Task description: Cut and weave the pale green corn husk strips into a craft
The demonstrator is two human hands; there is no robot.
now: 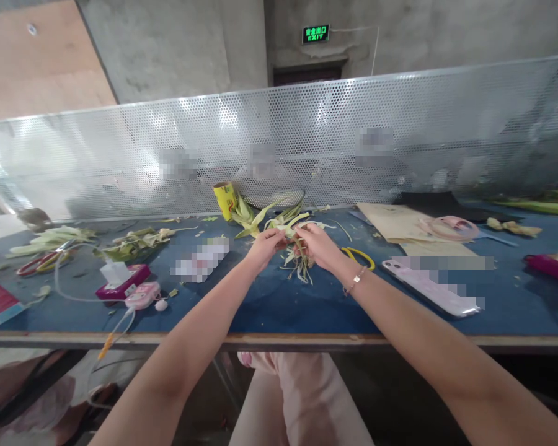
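Note:
My left hand and my right hand meet over the middle of the blue table, thumbs and fingers closed on a bundle of pale green corn husk strips. Loose, frayed ends of the bundle hang below the fingers. How the strips are joined cannot be made out. A yellow looped handle, perhaps of scissors, lies just right of my right hand. Behind my left hand is a heap of green husks next to a yellow tube.
A perforated metal screen borders the table's back. More husks, red-and-yellow-handled scissors, a tissue pack and a cabled pink gadget lie left. A phone, brown sheets and pink tape lie right.

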